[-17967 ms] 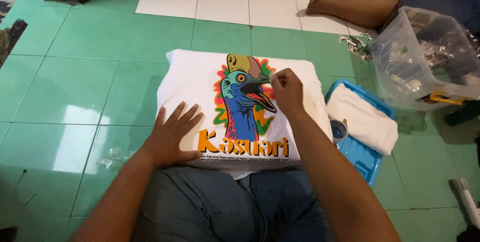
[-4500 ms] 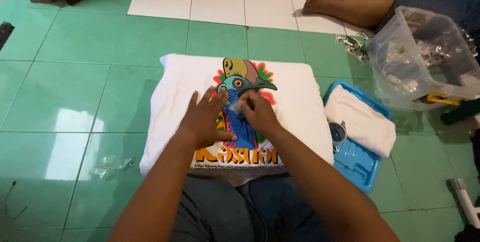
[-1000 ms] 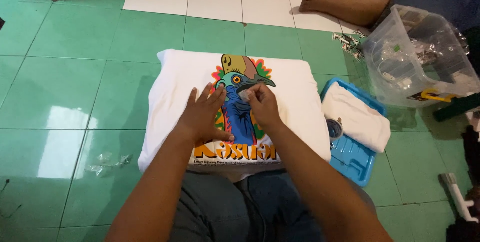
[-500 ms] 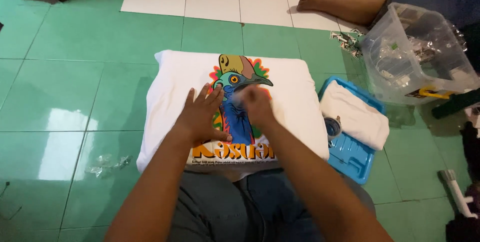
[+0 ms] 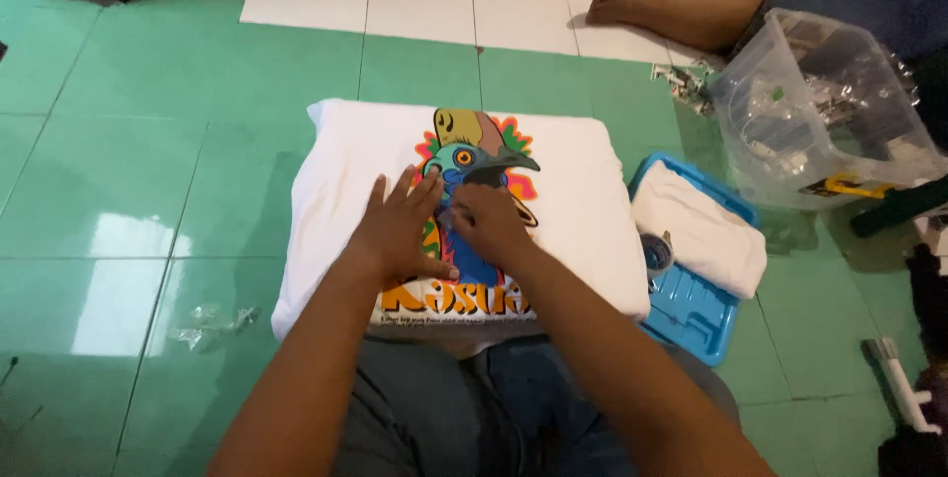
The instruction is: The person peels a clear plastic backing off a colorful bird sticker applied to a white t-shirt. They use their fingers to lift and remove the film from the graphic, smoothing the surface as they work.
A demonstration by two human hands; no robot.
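1. Since half a second ago: right hand [image 5: 489, 223] settled sharp and still on the print, no longer a blur; left hand [image 5: 400, 230] much where it was.
2. Left hand: open, flat, fingers spread, palm down on the white shirt [image 5: 583, 210], covering the left part of the bird print [image 5: 474, 156].
3. Right hand: palm down on the blue neck of the bird, fingers curled in loosely, touching the left hand's fingertips; cannot tell whether anything is pinched under them.
4. Shirt: folded into a rectangle, lying flat on the green tiled floor [image 5: 148, 161], just in front of the knees in dark jeans [image 5: 444, 418]; orange lettering under the wrists.
5. Just right of the shirt: blue tray [image 5: 696, 314] carrying a folded white cloth [image 5: 701, 230], with a small round item at the cloth's lower left edge.
6. Further right: clear plastic tub [image 5: 820, 112] tilted on its side, with small odds and ends inside.
7. Top right: another person's bare foot [image 5: 632, 8] resting on the white tiles.
8. Lower left on the floor: scrap of crumpled clear film [image 5: 212, 324], well apart from the hands.
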